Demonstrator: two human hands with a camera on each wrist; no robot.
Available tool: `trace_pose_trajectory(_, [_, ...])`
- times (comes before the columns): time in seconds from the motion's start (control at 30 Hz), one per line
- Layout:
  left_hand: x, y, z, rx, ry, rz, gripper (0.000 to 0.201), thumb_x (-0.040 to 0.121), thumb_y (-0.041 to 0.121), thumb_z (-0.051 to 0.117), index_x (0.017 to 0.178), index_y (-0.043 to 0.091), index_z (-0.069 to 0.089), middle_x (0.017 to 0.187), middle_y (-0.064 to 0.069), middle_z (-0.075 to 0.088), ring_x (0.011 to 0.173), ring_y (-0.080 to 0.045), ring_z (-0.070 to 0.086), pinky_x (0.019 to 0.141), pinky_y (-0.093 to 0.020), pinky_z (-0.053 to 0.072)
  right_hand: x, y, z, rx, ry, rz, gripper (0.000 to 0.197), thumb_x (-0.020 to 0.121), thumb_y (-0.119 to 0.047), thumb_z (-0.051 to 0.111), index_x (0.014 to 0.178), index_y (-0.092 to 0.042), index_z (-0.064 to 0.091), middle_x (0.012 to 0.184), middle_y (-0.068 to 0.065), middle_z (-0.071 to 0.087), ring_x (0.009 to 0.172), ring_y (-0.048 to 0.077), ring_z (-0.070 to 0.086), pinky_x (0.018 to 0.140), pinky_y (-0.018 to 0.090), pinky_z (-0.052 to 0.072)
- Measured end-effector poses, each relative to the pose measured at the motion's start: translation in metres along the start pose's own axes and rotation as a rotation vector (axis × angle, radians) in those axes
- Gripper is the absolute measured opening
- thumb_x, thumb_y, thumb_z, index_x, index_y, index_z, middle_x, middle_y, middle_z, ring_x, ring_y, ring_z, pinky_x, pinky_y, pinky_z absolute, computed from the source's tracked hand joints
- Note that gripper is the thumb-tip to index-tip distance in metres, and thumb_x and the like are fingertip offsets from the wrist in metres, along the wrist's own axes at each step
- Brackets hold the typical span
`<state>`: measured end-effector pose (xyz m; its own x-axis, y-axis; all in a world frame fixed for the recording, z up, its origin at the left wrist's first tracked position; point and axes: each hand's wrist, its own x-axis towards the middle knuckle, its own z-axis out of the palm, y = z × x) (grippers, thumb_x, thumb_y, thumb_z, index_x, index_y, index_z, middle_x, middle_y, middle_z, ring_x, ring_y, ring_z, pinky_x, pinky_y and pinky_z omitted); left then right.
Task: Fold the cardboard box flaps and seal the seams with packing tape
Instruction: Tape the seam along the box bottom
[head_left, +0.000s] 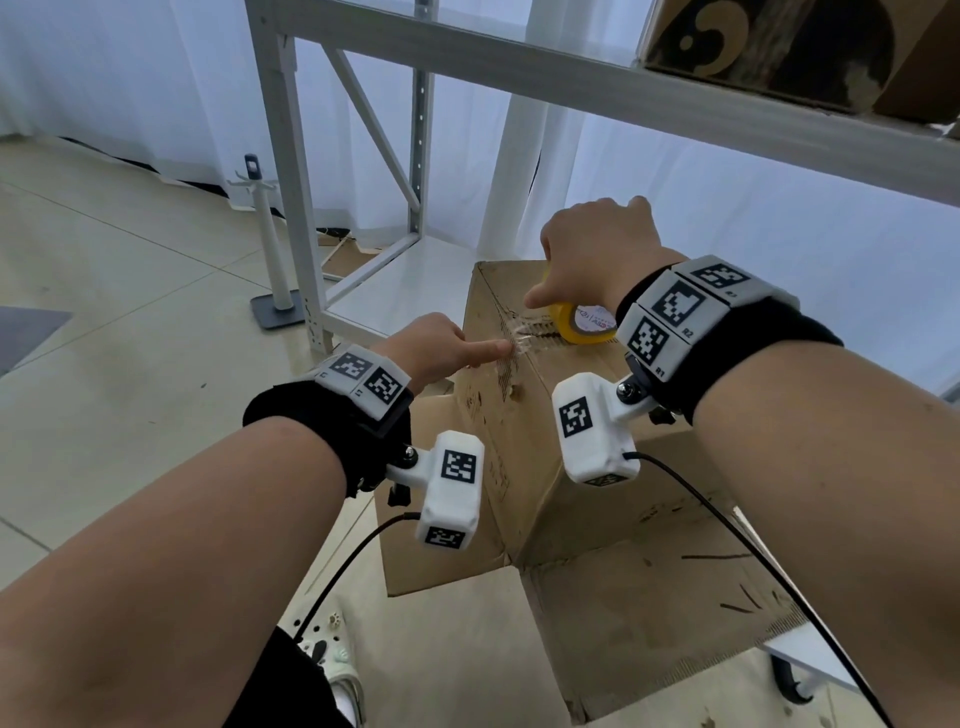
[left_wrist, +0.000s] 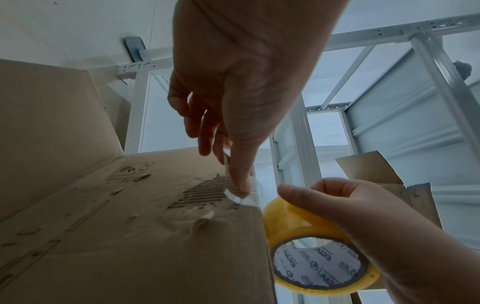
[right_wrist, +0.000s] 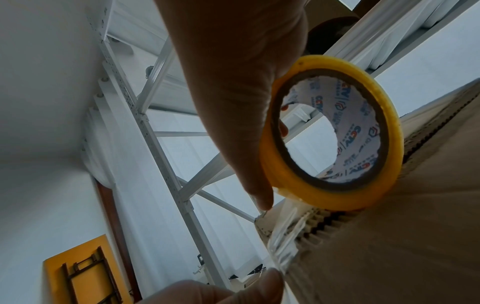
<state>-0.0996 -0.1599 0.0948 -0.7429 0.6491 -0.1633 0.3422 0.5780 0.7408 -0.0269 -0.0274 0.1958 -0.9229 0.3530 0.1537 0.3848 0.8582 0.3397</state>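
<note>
Two hands tape the box (head_left: 524, 415)

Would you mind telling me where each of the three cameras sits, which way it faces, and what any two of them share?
Head: worn on the head, facing forward and down at the cardboard box; both forearms, the left hand and the right hand show.
Left wrist: on the left wrist, looking along the left hand, whose fingertip presses the tape end to the box; the right hand shows too.
Right wrist: on the right wrist, looking along the right hand gripping the tape roll; a left fingertip shows at the bottom.
Shared: all three show the yellow roll and the box.
</note>
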Motion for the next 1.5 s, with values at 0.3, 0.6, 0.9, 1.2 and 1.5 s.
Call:
trace_pose_trajectory(0.3, [0.006, -0.001, 0.006, 0.129, -0.002, 0.056, 0.063, 0.083, 0.064, 0.052, 0.088, 0.004, 0.070, 0.073, -0.005, 0.061, 0.070, -0.016, 0.055, 0.058, -0.023, 0.038, -0.021, 0.008, 0.013, 0.317, 0.467, -0.043, 0.034, 0.086, -0.044, 0.050, 0.093, -0.013, 0.062, 0.098, 0.006, 0.059, 0.094, 0.026, 0.054, 0.088, 0.039, 0.035])
trace_pose_trajectory(0.6, [0.009, 0.002, 0.011, 0.122, -0.056, 0.050, 0.056, 0.088, 0.056, 0.052, 0.099, 0.004, 0.070, 0.096, -0.008, 0.067, 0.091, -0.022, 0.061, 0.076, -0.030, 0.041, -0.031, 0.028, 0.028, 0.692, 0.250, 0.239, 0.061, 0.082, -0.059, 0.060, 0.128, -0.022, 0.047, 0.128, 0.007, 0.043, 0.122, 0.028, 0.039, 0.093, 0.039, 0.039])
trace_pose_trajectory(0.9, [0.007, 0.005, 0.010, 0.276, -0.037, 0.069, 0.048, 0.087, 0.055, 0.055, 0.085, 0.008, 0.065, 0.080, -0.008, 0.059, 0.075, -0.020, 0.054, 0.058, -0.026, 0.037, -0.033, 0.029, 0.026, 0.680, 0.198, 0.251, 0.064, 0.082, -0.060, 0.059, 0.130, -0.020, 0.044, 0.130, 0.008, 0.041, 0.123, 0.028, 0.038, 0.094, 0.041, 0.039])
trace_pose_trajectory(1.2, [-0.004, 0.020, 0.012, -0.426, -0.112, 0.176, 0.013, 0.095, 0.004, 0.050, 0.084, 0.011, 0.049, 0.077, -0.007, 0.060, 0.067, -0.015, 0.060, 0.066, -0.023, 0.055, -0.034, 0.027, 0.025, 0.656, 0.180, 0.236, 0.065, 0.083, -0.059, 0.059, 0.132, -0.020, 0.043, 0.132, 0.008, 0.040, 0.124, 0.029, 0.037, 0.096, 0.041, 0.037])
trace_pose_trajectory(1.5, [-0.004, 0.017, 0.023, -0.417, -0.133, 0.150, 0.016, 0.099, 0.003, 0.041, 0.085, 0.010, 0.042, 0.073, -0.010, 0.058, 0.062, -0.017, 0.060, 0.057, -0.021, 0.055, -0.037, 0.029, 0.027, 0.702, 0.182, 0.253, 0.064, 0.084, -0.058, 0.059, 0.132, -0.020, 0.042, 0.133, 0.008, 0.039, 0.125, 0.029, 0.036, 0.096, 0.040, 0.036])
